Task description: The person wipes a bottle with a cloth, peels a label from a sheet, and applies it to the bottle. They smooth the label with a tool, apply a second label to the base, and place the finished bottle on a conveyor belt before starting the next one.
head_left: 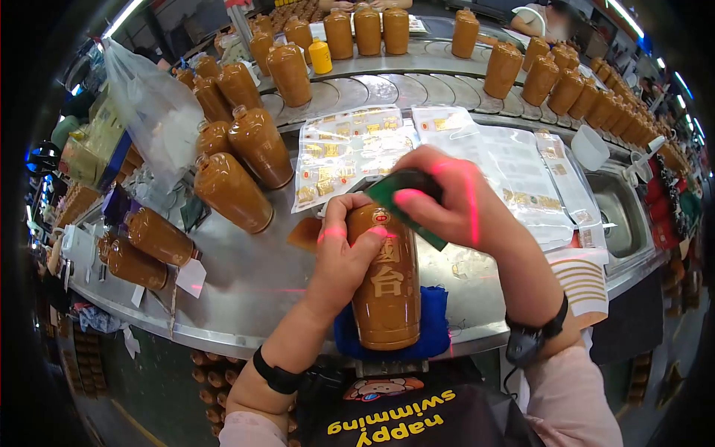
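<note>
A glazed brown bottle (386,316) with gold characters lies in front of me on a folded blue cloth (436,316), its base toward me. My left hand (344,249) is closed around its shoulder, thumb beside a small red and gold emblem. In my right hand (454,197) is a dark green flat scraper (426,229), gripped between thumb and fingers, its edge close over the bottle's right side. Red laser lines fall across both hands. Beyond them lie sheets of gold decals (350,149).
Several brown bottles (231,194) stand at my left, by a clear plastic bag (153,104). A curved conveyor (395,86) carries more bottles across the back. To the right are white decal sheets (514,160), a metal sink (618,216) and gold-striped paper (577,283). A person (547,22) sits beyond the conveyor.
</note>
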The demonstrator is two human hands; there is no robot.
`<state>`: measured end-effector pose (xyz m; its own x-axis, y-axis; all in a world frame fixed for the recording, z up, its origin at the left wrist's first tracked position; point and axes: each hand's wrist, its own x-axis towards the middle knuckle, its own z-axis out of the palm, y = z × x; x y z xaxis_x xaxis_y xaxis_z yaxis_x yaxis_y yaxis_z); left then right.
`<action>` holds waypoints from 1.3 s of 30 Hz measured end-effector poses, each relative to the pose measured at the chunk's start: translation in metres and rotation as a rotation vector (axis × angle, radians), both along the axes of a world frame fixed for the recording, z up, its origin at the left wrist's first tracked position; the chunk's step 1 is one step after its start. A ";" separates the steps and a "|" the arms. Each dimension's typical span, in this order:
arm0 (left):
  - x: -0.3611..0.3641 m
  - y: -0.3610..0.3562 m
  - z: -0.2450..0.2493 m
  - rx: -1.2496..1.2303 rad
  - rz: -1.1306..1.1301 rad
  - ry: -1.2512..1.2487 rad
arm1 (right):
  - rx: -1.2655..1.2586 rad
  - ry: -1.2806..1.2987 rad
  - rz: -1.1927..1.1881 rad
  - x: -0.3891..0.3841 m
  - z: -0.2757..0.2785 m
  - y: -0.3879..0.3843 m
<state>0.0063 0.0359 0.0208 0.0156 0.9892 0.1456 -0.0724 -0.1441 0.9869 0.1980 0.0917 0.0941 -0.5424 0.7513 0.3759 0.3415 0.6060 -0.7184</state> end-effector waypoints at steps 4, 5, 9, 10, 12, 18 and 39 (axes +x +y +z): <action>-0.001 0.002 0.004 -0.046 0.016 0.047 | -0.061 -0.087 0.004 -0.007 -0.004 0.026; -0.001 0.004 0.001 -0.030 0.029 0.079 | -0.108 -0.034 0.051 -0.006 -0.004 0.023; -0.003 0.002 0.004 0.011 0.055 0.170 | -0.147 0.172 -0.192 0.000 -0.033 0.011; -0.004 0.003 0.004 0.124 0.057 0.174 | -0.139 0.237 -0.267 0.005 -0.041 0.011; -0.005 0.001 0.001 0.343 0.056 0.180 | -0.500 0.539 -0.135 0.008 -0.049 -0.006; -0.028 0.016 0.007 0.744 -0.025 0.645 | -0.589 0.585 -0.172 0.005 -0.080 -0.021; -0.008 0.016 0.005 -0.044 -0.174 -0.158 | -0.484 0.536 -0.182 0.006 -0.079 -0.024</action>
